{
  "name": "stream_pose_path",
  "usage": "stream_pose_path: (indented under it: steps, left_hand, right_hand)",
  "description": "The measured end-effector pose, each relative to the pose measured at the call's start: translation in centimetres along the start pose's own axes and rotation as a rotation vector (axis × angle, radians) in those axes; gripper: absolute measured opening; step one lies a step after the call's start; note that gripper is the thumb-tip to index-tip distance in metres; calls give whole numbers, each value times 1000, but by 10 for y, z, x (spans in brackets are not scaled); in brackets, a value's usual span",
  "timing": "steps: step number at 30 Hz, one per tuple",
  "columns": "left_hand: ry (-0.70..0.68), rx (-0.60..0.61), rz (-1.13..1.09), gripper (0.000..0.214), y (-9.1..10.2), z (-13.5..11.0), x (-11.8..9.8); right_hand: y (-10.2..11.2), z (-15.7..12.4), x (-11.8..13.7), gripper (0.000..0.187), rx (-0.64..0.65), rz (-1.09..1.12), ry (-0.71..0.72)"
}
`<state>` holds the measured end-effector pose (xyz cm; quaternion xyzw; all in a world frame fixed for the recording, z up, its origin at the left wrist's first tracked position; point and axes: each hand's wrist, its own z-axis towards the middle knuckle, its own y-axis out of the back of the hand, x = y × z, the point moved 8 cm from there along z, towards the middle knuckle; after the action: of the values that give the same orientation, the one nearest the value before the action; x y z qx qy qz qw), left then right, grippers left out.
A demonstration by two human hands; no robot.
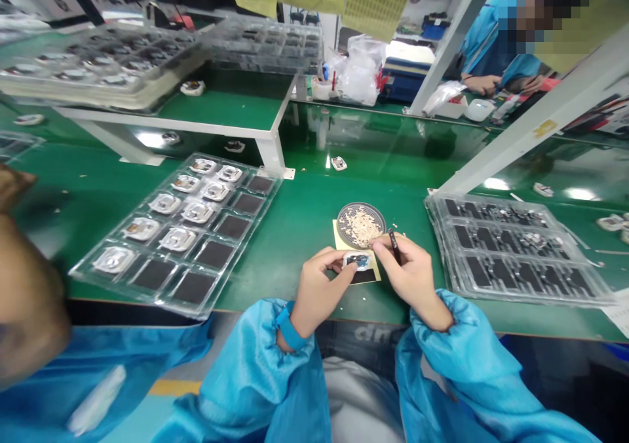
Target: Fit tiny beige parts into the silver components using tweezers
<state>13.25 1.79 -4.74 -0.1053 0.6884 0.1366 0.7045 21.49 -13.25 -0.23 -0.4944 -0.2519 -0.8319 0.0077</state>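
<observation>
Blue sleeves point(275, 377) come first. The left hand point(319, 287) pinches a small part point(358, 260) above the yellow card point(375, 274). The right hand point(410, 276) grips dark tweezers point(394, 246) beside it, near the dish of bits point(360, 225). Fitting seems underway; steady fingers needed.

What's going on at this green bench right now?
A person in a blue smock works at the green bench. The left hand pinches a small part over a yellow card, and the right hand holds dark tweezers beside it. A round dish of pale bits sits just beyond. The left tray is partly filled; the right tray holds dark pieces.
</observation>
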Motion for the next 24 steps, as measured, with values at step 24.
stream_pose_path:
  steps: [24]
  left_hand:
    - [-229, 70, 430, 22, -2, 52, -59]
  right_hand:
    - [-1, 31, 23, 14, 195, -367, 372]
